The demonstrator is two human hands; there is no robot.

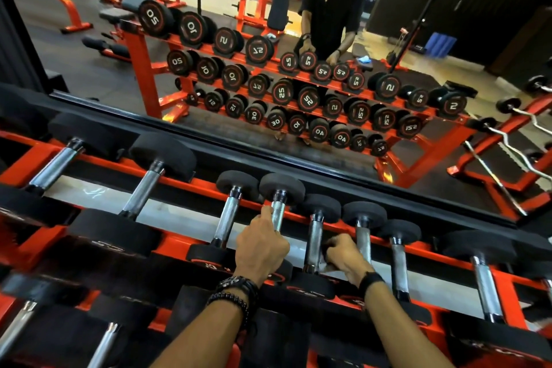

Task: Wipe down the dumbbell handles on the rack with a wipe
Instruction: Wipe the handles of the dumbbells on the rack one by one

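1. Left hand (263, 248) grips a dumbbell handle (278, 213) on the rack (179, 248), 12 o'clock of wrist
2. Right hand (346, 257) clutches a whitish wipe (325, 266) against the neighbouring handle (315, 240), at 3 o'clock
3. Judgement: dumbbells heavy, rigid, knurled; wipe soft, wrap it mid-handle

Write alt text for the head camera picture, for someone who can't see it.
Seen from above, a person's left hand grips one chrome dumbbell handle on an orange rack, while the right hand curls around the next handle, apparently with a pale wipe under it. A wall mirror behind reflects the rack and the person.
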